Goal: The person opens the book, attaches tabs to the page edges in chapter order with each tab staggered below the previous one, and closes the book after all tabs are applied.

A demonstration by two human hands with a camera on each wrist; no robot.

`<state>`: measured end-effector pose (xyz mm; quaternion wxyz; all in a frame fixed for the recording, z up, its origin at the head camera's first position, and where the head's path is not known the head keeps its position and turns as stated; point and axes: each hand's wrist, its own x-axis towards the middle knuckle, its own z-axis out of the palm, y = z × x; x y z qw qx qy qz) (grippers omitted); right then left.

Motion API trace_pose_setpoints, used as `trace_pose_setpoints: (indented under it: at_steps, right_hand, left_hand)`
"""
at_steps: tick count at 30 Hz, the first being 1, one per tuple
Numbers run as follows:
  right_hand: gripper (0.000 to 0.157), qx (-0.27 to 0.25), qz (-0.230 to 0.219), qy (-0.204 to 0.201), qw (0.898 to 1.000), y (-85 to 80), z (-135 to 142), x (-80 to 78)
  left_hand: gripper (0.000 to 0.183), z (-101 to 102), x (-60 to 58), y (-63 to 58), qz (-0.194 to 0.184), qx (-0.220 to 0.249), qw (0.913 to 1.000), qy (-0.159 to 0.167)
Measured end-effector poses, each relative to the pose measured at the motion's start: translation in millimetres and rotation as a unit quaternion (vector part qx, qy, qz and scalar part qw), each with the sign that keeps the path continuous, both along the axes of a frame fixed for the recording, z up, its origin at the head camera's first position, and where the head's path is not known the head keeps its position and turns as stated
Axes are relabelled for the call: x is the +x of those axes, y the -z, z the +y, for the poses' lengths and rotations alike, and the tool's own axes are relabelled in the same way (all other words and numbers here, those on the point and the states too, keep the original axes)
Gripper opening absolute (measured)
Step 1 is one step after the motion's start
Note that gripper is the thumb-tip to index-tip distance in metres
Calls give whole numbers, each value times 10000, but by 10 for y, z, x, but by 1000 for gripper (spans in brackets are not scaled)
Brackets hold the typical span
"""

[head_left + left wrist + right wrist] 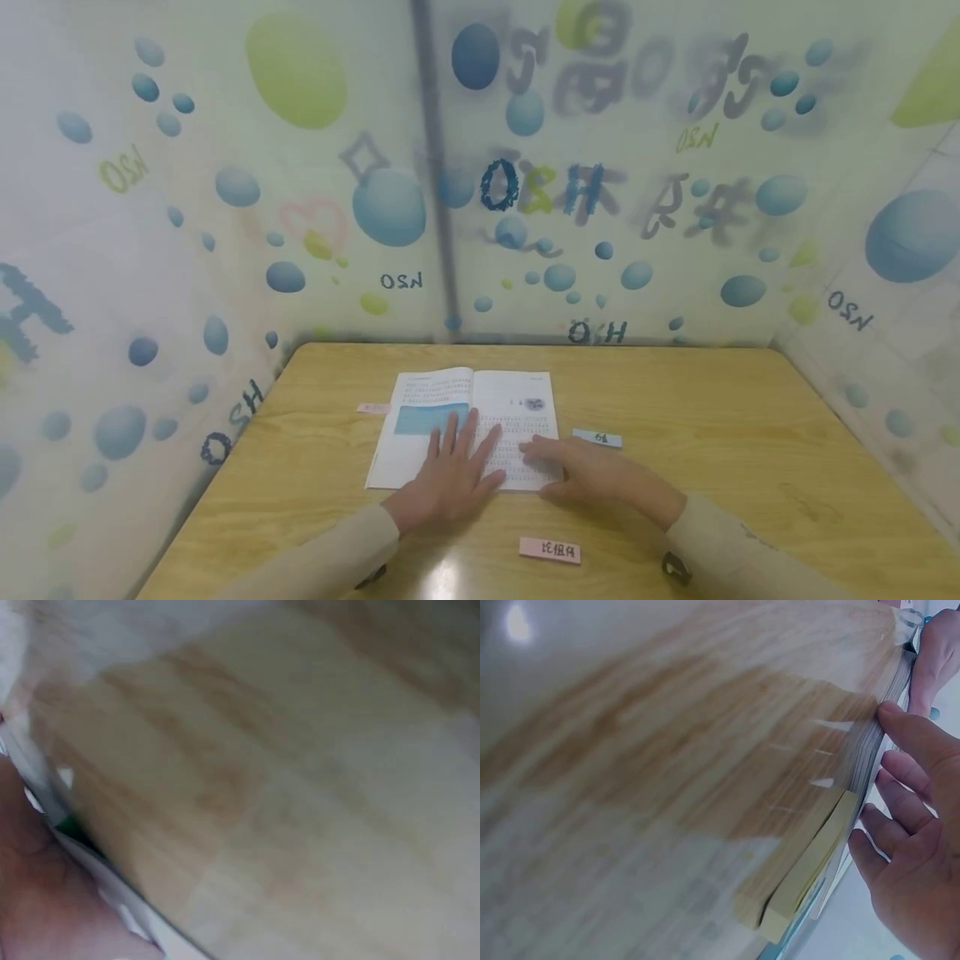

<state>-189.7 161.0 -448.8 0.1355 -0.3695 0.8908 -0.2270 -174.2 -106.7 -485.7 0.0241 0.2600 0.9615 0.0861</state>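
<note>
An open book (517,458) lies on the table, with text on both pages and a blue block of colour on the left one. My left hand (450,471) rests flat across its middle, fingers spread over both pages. In the left wrist view, part of the left hand (52,900) shows beside the book's edge (142,907). My right hand (592,471) lies over the right page's lower right part, fingers loosely bent. The right wrist view puts the right thumb (904,724) against the book's page edges (866,754).
A blue label (597,439) with handwriting lies right of the book. A pink label (550,550) sits nearer me, and another pink strip (372,408) is at the book's left edge. The wooden table (750,467) meets patterned walls (637,167) at back and sides.
</note>
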Motion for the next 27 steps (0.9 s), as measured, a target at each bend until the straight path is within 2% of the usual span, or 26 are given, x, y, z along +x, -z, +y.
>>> trace_pose_setpoints:
  at_steps: [4, 9, 14, 20, 24, 27]
  right_hand:
    - [55, -36, -93, 6, 10000, 1, 13, -8]
    - [56, -51, -179, 32, 9998, 2, 22, -7]
    - [55, -47, -195, 57, 9998, -7, 21, 0]
    - [53, -123, -272, -26, 9996, -17, 73, -57]
    - [44, -337, -69, 97, 9994, -66, 192, -164]
    - [37, -338, 296, 444, 9980, -104, 351, -236]
  left_hand:
    - [74, -4, 43, -33, -314, -88, 9995, 39]
    - [77, -15, 74, -34, -647, 35, 9979, 91]
    - [74, -35, 186, -157, -826, 44, 9963, 218]
    - [74, -72, 282, -296, -1070, -363, 9929, 359]
    - [76, -85, 275, -350, -1271, -538, 9896, 414]
    - [74, -89, 243, -404, -1429, -578, 9871, 431]
